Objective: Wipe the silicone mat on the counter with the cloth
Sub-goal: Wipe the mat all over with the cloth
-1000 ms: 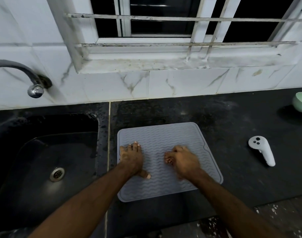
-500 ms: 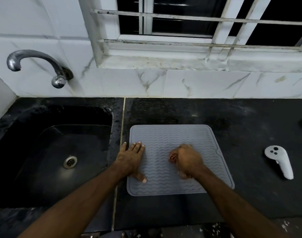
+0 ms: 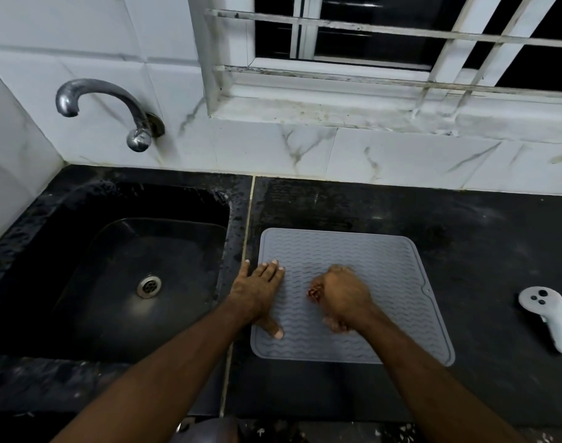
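Note:
A grey silicone mat (image 3: 378,266) with a wavy ridged surface lies flat on the black counter (image 3: 465,225), just right of the sink. My left hand (image 3: 257,292) rests flat on the mat's left edge, fingers spread, thumb on the mat. My right hand (image 3: 343,298) is closed into a fist at the mat's middle, pressing down. A small reddish-brown bit of cloth (image 3: 314,291) pokes out of the fist on its left side; most of the cloth is hidden inside the hand.
A black sink (image 3: 81,266) with a metal drain (image 3: 149,285) sits left of the mat, a chrome tap (image 3: 113,107) above it. A white handheld controller (image 3: 549,318) lies on the counter at far right. White tiled wall and barred window stand behind.
The view has swung left, bringing the sink and tap fully into sight. My left hand slid to the mat's left edge. My right fist stays mid-mat, shifted slightly.

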A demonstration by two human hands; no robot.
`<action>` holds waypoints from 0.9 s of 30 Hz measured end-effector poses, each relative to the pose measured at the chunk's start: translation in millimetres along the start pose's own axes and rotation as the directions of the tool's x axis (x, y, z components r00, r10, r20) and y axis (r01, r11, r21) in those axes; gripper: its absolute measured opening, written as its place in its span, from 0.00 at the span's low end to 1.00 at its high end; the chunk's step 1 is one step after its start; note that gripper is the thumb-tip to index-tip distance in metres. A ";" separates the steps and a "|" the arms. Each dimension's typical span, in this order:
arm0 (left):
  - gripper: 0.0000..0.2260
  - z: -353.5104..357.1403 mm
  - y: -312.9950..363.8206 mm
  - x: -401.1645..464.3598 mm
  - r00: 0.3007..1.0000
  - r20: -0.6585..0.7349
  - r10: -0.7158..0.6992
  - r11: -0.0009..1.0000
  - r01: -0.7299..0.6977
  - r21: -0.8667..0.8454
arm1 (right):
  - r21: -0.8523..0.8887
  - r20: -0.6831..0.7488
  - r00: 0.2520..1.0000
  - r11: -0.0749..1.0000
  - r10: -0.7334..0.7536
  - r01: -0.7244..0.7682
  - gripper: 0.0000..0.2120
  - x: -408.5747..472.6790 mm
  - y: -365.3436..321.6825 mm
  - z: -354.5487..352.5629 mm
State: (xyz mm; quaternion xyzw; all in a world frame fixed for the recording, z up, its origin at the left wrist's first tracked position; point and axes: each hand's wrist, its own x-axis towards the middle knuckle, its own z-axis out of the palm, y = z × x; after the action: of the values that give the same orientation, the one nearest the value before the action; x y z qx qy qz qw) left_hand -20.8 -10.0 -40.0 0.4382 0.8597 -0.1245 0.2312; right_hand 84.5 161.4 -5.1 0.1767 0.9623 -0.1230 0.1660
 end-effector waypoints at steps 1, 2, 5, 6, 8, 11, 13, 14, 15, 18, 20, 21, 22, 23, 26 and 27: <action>0.67 -0.3 -0.4 0.0 1.000 0.002 -0.003 1.000 0.003 -0.002 | 0.029 -0.015 0.999 0.998 -0.050 0.050 0.16 0.6 -12.9 3.0; 0.68 -0.3 -0.7 0.1 1.000 0.000 0.000 1.000 0.000 -0.005 | 0.061 -0.022 0.995 0.993 -0.101 0.102 0.17 -0.3 -25.0 7.7; 0.67 1.1 -3.5 -0.7 1.000 -0.025 0.018 0.999 -0.018 -0.028 | 0.117 -0.022 0.987 0.980 -0.158 0.159 0.21 -4.7 -41.6 22.0; 0.66 1.7 -6.1 -1.6 0.999 -0.036 0.022 0.999 -0.023 -0.029 | 0.123 -0.027 0.990 0.982 -0.140 0.143 0.21 -4.3 -38.2 23.9; 0.66 2.7 -10.1 -2.8 0.999 -0.047 0.027 0.999 -0.029 -0.033 | 0.100 -0.010 0.995 0.990 -0.097 0.098 0.21 -2.5 -23.9 23.0; 0.66 6.2 -9.5 -3.4 0.999 -0.038 0.030 0.999 -0.031 -0.044 | 0.064 0.007 1.000 0.998 -0.019 0.018 0.21 -1.8 -9.2 18.0; 0.66 6.8 -9.6 -3.0 0.999 -0.045 0.026 0.999 -0.028 -0.043 | 0.044 -0.012 0.999 0.998 -0.045 0.045 0.19 -1.6 -18.3 15.7; 0.66 6.6 -9.8 -2.4 0.998 -0.052 0.025 0.999 -0.027 -0.041 | 0.077 -0.020 0.997 0.994 -0.081 0.082 0.18 -1.5 -27.0 16.3; 0.66 5.9 -10.4 -1.9 0.998 -0.057 0.025 0.999 -0.027 -0.039 | 0.126 -0.015 0.993 0.985 -0.121 0.122 0.17 -1.5 -36.6 18.0; 0.66 6.0 -10.5 -2.2 0.998 -0.057 0.024 0.998 -0.027 -0.064 | 0.174 -0.008 0.985 0.970 -0.170 0.169 0.20 -2.8 -51.9 27.9; 0.66 6.0 -10.5 -4.0 0.998 -0.062 0.023 0.997 -0.027 -0.067 | 0.178 -0.019 0.991 0.975 -0.136 0.137 0.21 -2.9 -50.7 31.5; 0.66 5.6 -11.0 -4.9 0.998 -0.062 0.021 0.997 -0.025 -0.067 | 0.181 -0.023 0.993 0.976 -0.119 0.121 0.21 -2.3 -50.1 33.4; 0.65 6.0 -11.0 -5.2 0.998 -0.060 0.020 0.997 -0.024 -0.068 | 0.183 -0.027 0.994 0.978 -0.102 0.105 0.20 -1.4 -49.4 35.1; 0.65 5.9 -9.9 -5.5 0.998 -0.059 0.018 0.998 -0.022 -0.065 | 0.180 -0.029 0.997 0.980 -0.078 0.081 0.20 -0.9 -48.8 36.2; 0.66 2.1 -8.4 -5.7 0.999 -0.036 0.003 0.999 -0.004 -0.042 | 0.186 -0.035 0.999 0.981 -0.042 0.048 0.18 1.6 -45.0 35.5; 0.67 0.8 -8.8 -5.5 1.000 -0.027 -0.002 0.999 0.001 -0.036 | 0.193 -0.033 0.999 0.980 -0.036 0.042 0.18 1.5 -42.3 33.6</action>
State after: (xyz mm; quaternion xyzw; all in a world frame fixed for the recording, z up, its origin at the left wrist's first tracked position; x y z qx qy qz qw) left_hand -24.9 -19.3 -37.8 0.4351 0.8650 -0.1036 0.2274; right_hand 76.3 113.6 -28.9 0.1749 0.9513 -0.2169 0.1316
